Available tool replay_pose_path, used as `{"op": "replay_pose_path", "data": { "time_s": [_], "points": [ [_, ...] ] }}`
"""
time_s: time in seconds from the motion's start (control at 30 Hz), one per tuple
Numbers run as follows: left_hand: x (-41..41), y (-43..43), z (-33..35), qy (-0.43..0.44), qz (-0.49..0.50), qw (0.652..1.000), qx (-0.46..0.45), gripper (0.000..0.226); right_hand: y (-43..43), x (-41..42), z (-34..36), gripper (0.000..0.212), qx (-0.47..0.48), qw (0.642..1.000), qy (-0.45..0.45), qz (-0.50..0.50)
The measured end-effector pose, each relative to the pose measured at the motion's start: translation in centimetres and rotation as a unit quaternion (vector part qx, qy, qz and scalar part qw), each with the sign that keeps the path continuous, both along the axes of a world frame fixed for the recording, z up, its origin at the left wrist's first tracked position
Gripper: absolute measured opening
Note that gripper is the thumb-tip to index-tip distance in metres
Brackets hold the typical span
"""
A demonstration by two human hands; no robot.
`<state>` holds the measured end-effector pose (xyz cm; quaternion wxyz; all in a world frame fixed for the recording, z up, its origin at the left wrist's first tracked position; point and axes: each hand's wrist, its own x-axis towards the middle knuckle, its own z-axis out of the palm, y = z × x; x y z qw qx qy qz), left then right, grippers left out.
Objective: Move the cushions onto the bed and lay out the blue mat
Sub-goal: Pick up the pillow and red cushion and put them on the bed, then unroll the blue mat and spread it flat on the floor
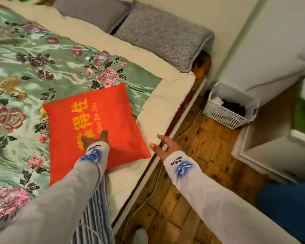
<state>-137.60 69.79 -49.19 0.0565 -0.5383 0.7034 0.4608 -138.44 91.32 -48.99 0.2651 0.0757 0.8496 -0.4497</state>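
Sleeves fill the near view, grey with blue marks at the cuffs, both arms reaching forward from the bedside. Left hand (95, 140) lies flat on the red cushion (102, 124), palm down, fingers mostly hidden behind the wrist, so cannot tell if it pinches fabric or just presses; looks like pressing. Right hand (164, 147) released, fingers spread, holding nothing, hovering over the bed (165, 110) edge just beside the cushion's right corner

Cushion sits on the bed, half on the green floral cover (33, 71), half on the cream sheet, its near-right corner close to the mattress edge. Two grey pillows (158, 36) at the head, against the wall. Blue thing at lower right (287, 210) on the floor may be the mat, too cut off to say. White basket (231, 106) stands on the wood floor (197, 152) near the bed, a cable runs along the floor beside the frame

Risks, as a judgement: satin cover looks slick, so a push from the left hand could slide the cushion toward the edge and off, down near the basket. Only one red cushion shows on the bed, others may remain elsewhere. Stepping back for the mat, a foot could snag the cable. Striped fabric (93, 217) under the left arm hangs at the edge and could drag down if the sleeve catches it
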Motion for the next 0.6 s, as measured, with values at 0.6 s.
{"op": "replay_pose_path", "data": {
  "time_s": [0.6],
  "points": [
    [6.0, 78.3, 23.4, 0.14, -0.437, 0.845, 0.274, 0.09, 64.1, 15.0, 29.9, 0.027, 0.14, 0.861, 0.331, -0.358]
  ]
}}
